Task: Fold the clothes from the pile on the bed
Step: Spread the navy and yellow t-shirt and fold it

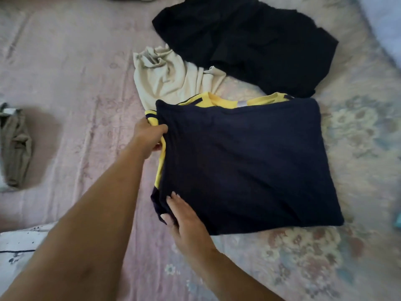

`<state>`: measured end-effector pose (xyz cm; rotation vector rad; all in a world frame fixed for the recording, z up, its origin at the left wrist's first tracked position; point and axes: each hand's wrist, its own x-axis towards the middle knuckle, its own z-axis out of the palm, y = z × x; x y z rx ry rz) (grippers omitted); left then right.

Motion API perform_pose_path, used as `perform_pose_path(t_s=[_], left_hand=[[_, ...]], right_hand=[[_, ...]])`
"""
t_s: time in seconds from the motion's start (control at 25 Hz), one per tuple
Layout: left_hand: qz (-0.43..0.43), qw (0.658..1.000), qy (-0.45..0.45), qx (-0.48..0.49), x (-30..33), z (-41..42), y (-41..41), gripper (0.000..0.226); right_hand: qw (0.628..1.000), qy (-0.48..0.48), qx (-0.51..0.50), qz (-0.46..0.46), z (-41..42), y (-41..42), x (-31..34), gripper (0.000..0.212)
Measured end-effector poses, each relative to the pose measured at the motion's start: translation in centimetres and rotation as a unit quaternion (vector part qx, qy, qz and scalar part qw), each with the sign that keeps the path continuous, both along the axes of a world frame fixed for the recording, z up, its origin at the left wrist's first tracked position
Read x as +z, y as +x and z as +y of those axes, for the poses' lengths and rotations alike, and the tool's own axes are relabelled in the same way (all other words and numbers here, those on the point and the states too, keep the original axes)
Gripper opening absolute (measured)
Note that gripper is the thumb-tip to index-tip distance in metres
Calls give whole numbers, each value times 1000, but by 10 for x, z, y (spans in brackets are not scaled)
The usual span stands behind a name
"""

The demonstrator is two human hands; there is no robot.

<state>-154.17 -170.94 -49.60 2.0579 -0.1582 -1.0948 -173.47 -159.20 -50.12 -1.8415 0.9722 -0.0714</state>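
The left hand (149, 137) pinches the yellow-trimmed left edge of the navy shirt (243, 161), fingers curled around the fabric. The right hand (184, 218) lies flat, fingers straight, on its near-left corner. The soft shirt, folded square, lies mid-bed (76, 88), beside 2 crumpled garments, a cream top (167, 77) and black clothes (249, 40).

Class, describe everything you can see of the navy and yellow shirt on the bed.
The shirt is dark navy with yellow trim at the collar and along its left edge. It looks like soft knit fabric, folded into a rough rectangle, lying flat on the bedspread. The left hand grips its upper left edge; the right hand touches its lower left corner. Its top left corner overlaps a cream garment.
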Motion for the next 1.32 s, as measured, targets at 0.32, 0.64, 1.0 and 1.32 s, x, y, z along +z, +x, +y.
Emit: perform_pose_path(t_s=[0.32, 0.64, 1.0, 1.32], left_hand=[[19, 988, -77, -132, 73, -133, -156, 38], [-53, 970, -47, -232, 0, -200, -312, 71], [-108, 916, -197, -334, -11, -150, -319, 59], [-446, 722, -57, -526, -72, -29, -264, 63]], right_hand=[[789, 342, -503, -86, -87, -159, 63, 45], [759, 361, -540, -41, -147, -273, 24, 24], [917, -122, -332, 187, -146, -285, 0, 38], [887, -339, 144, 277, -197, -261, -57, 65]])
